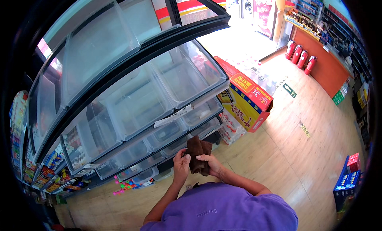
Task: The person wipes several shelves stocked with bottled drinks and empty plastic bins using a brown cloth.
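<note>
A folded brown cloth (195, 150) is held up in front of my chest. My right hand (213, 164) grips its right side, with the thumb lying across the front. At the cloth's left edge, my left hand (181, 164) pinches it between thumb and fingers. Just beyond both hands stands a tiered display rack with clear plastic bins (137, 108), several of which look bare inside. A black rail (143, 55) runs along its upper tier, and a white label strip (173, 115) is fixed to a shelf front.
Right of the rack, a red and yellow carton (246, 96) rests on wrapped bottles (231, 126). Several fire extinguishers (301, 59) stand against an orange counter (320, 56). Blue boxes (346, 186) sit at far right. Colourful toys (125, 183) hang low at the rack's left; packaged goods (47, 177) fill shelves beyond.
</note>
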`<state>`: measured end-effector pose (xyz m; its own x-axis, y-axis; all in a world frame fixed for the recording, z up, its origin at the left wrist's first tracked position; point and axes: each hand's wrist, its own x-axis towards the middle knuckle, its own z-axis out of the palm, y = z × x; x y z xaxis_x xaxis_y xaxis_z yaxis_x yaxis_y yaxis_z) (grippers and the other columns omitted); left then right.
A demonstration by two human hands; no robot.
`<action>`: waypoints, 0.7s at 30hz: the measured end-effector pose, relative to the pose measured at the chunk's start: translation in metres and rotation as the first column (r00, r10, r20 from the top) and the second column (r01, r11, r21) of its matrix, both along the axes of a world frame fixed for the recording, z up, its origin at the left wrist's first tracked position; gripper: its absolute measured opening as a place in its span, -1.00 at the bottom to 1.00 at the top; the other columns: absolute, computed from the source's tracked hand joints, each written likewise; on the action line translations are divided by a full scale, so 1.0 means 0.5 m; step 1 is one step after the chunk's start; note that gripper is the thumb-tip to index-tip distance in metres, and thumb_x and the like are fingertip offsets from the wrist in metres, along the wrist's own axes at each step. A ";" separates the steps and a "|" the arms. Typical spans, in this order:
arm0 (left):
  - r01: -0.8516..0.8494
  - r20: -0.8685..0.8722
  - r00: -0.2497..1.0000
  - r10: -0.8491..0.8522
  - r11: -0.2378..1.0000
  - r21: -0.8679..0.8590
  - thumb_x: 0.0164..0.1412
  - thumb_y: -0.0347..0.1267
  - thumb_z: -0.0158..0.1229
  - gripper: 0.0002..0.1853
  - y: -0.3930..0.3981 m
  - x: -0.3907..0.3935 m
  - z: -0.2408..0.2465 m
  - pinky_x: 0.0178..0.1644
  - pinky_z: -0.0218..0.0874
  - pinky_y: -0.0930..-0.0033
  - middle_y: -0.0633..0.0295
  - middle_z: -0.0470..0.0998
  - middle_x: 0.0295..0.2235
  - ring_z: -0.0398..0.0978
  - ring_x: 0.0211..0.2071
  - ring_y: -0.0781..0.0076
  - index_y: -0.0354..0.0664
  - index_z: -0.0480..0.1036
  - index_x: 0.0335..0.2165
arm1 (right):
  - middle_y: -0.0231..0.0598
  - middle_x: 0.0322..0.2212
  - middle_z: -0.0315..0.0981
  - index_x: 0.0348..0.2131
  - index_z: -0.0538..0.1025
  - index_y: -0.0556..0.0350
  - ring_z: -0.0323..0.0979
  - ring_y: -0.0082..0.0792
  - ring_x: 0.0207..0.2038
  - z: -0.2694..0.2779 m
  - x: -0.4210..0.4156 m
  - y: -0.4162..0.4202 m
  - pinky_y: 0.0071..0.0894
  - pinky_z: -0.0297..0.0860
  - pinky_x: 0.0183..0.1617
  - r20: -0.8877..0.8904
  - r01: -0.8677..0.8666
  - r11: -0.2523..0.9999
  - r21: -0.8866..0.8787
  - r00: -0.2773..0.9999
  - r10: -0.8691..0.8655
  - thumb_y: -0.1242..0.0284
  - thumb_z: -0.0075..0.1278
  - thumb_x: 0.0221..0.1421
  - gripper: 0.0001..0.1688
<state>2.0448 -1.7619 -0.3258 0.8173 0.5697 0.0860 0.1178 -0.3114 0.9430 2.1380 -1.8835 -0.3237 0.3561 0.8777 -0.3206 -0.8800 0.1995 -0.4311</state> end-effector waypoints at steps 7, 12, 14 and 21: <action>0.068 -0.047 0.996 -0.074 0.991 -0.112 0.17 -0.18 -0.08 -0.54 -0.001 -0.013 -0.014 -0.08 0.04 0.46 0.19 0.29 -0.17 0.24 -0.16 0.46 -0.28 0.22 -0.07 | -0.24 -0.29 0.36 -0.12 0.28 0.13 0.37 -0.33 -0.28 -0.007 -0.009 -0.006 -0.32 0.34 -0.24 -0.006 0.026 1.000 0.006 1.000 -0.026 0.44 0.03 -0.11 -0.49; -0.021 -0.022 1.000 0.016 0.970 -0.242 0.18 -0.22 -0.09 -0.62 -0.011 -0.017 0.000 -0.18 0.14 0.45 0.21 0.35 -0.20 0.30 -0.23 0.51 -0.29 0.29 -0.14 | -0.22 -0.32 0.37 -0.13 0.27 0.17 0.39 -0.33 -0.33 -0.020 0.007 -0.008 -0.34 0.35 -0.29 0.055 0.121 0.991 -0.064 0.992 -0.117 0.45 0.06 -0.16 -0.47; -0.053 -0.057 0.998 0.035 0.929 -0.366 0.17 -0.25 -0.08 -0.65 -0.010 -0.021 0.003 -0.28 0.19 0.47 0.21 0.38 -0.23 0.35 -0.29 0.49 -0.31 0.34 -0.19 | -0.22 -0.40 0.37 -0.18 0.27 0.19 0.39 -0.33 -0.42 -0.016 0.029 -0.013 -0.34 0.36 -0.40 0.129 0.213 0.968 -0.133 0.972 -0.196 0.48 0.08 -0.19 -0.48; -0.127 -0.238 0.971 0.006 0.860 -0.494 0.11 -0.37 -0.02 -0.75 -0.013 -0.069 -0.027 -0.51 0.24 0.51 0.16 0.47 -0.39 0.43 -0.49 0.45 -0.37 0.43 -0.33 | -0.25 -0.22 0.25 0.02 0.12 0.21 0.30 -0.42 -0.28 -0.026 0.142 -0.008 -0.42 0.34 -0.30 0.660 0.561 0.826 -0.062 0.644 -0.388 0.52 0.01 -0.18 -0.27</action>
<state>2.0102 -1.7682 -0.3395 0.7389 0.5391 -0.4042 0.3443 0.2135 0.9142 2.2092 -1.8873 -0.3368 0.8884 0.4552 -0.0594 -0.2300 0.3294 -0.9157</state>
